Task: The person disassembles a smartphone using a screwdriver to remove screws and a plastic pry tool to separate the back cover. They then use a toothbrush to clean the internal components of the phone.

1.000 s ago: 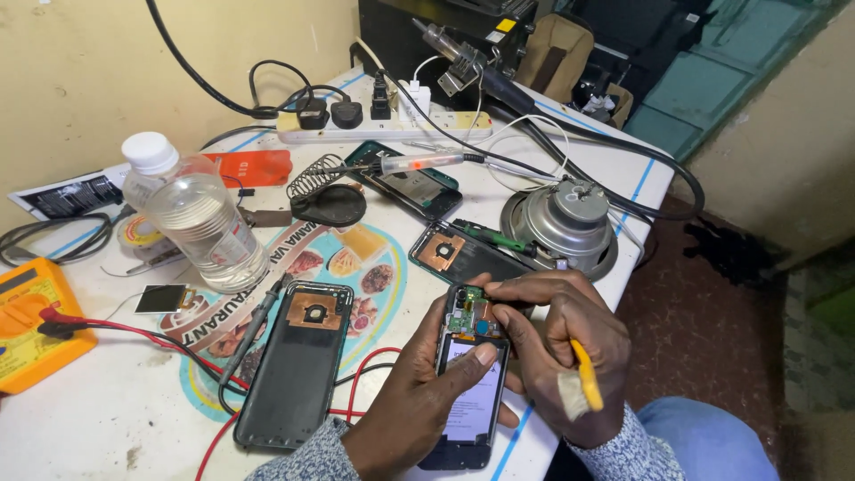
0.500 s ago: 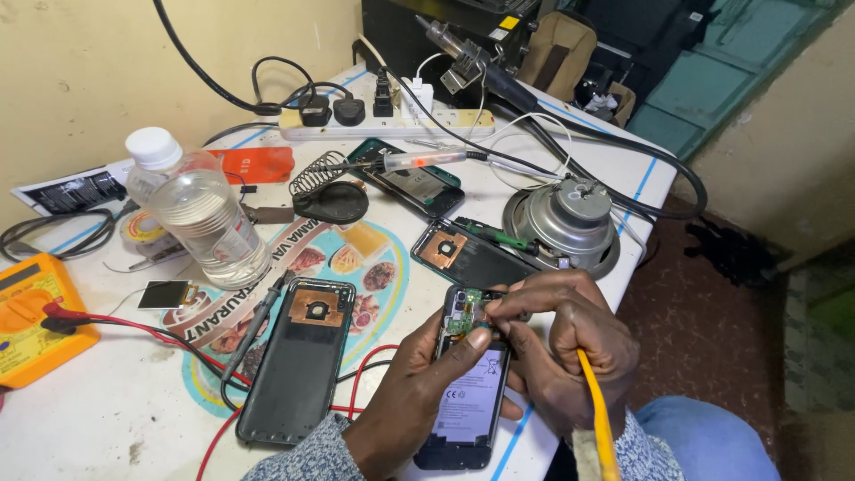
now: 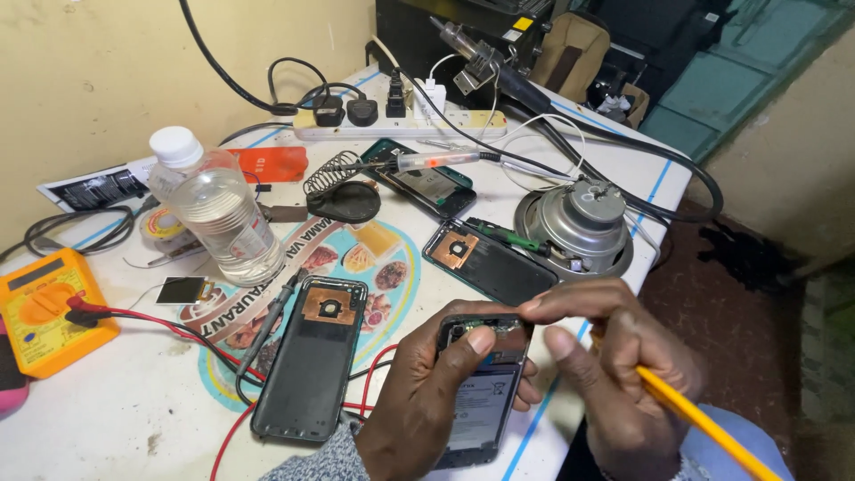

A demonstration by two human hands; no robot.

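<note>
bottle [image 3: 218, 218] is clear glossy plastic, speaker [image 3: 577, 224] dull grey metal, my tabletop [image 3: 107, 410] scuffed matt white, the back cover [image 3: 312, 361] smooth dark plastic with copper foil

One head-worn camera looks steeply down and forward from close above the left hand's grip [image 3: 445, 392], the table [image 3: 134, 419] stretching beyond it.

My left hand [image 3: 427, 401] holds a black opened phone [image 3: 481, 392]; my right hand [image 3: 614, 365] holds a yellow tool [image 3: 704, 423]. A dark back cover [image 3: 312, 356] bears a copper patch. At the white table's [image 3: 107, 419] left edge sits an orange meter [image 3: 44, 307] with red leads [image 3: 142, 319].
</note>
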